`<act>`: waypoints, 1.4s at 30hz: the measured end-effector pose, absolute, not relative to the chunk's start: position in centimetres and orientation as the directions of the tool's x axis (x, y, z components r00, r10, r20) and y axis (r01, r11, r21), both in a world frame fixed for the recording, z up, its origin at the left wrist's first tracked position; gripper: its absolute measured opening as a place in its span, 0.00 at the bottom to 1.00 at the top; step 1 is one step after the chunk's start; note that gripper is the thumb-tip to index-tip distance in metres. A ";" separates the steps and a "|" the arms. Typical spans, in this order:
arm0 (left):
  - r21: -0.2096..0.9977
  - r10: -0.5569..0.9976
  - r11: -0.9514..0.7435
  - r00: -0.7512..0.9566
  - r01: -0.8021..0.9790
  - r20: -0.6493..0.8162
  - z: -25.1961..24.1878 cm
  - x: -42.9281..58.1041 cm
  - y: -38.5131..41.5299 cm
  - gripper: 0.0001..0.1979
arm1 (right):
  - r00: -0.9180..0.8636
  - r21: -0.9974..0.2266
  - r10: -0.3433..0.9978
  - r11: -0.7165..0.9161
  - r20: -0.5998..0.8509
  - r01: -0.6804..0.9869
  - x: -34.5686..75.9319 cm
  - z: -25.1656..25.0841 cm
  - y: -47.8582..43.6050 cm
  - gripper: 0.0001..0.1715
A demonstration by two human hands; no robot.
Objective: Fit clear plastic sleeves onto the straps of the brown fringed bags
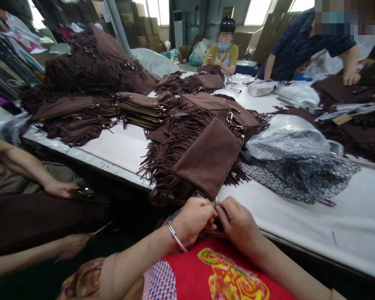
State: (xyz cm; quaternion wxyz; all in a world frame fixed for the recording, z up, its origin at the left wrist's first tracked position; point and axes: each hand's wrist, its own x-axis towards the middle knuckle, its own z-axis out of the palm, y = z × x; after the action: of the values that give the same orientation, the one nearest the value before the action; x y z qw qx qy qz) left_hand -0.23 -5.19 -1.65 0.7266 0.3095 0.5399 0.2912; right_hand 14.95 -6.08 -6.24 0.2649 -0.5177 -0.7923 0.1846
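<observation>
My left hand (pixel 196 216) and my right hand (pixel 237 218) meet just past the table's front edge. Both have their fingers pinched together at the lower corner of a flat brown pouch (pixel 210 156). A small metal piece (pixel 216 201) shows between the fingertips, probably the pouch's zipper pull or clasp, though its exact kind is hard to make out. The pouch lies tilted on top of brown fringed bags (pixel 165 162), with long tassels spread around it. Gold-coloured clasps (pixel 234 121) sit beside its upper right corner.
Stacked brown pouches (pixel 140 109) and a tall heap of fringed bags (pixel 96 62) fill the left of the white table (pixel 303 223). Clear plastic bags (pixel 290 137) lie at right. A co-worker's hand (pixel 61 187) holds brown material at left; other people work across the table.
</observation>
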 end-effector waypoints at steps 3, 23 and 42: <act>0.796 0.750 0.603 0.370 -0.041 -0.549 -1.1 -0.2 -5.4 0.02 | -0.412 -0.346 0.866 0.493 0.282 0.799 14.7 -6.5 -6.5 0.14; 0.946 0.955 0.288 -0.022 -0.150 -0.295 1.6 -8.6 -0.6 0.13 | -0.316 -0.792 0.814 -0.564 -0.487 -0.232 16.1 -5.5 -4.6 0.19; 0.966 0.944 0.217 0.283 -0.140 -0.171 1.9 -7.9 -3.9 0.21 | -0.259 -0.621 0.947 -0.319 -0.189 -0.716 10.5 2.5 1.5 0.18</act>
State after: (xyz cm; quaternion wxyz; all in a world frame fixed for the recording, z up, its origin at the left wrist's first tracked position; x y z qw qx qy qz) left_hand -7.95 -3.92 1.88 0.6508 0.4669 0.4302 0.4163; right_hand 10.46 1.52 2.48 0.5437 -0.2741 -0.2113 0.7646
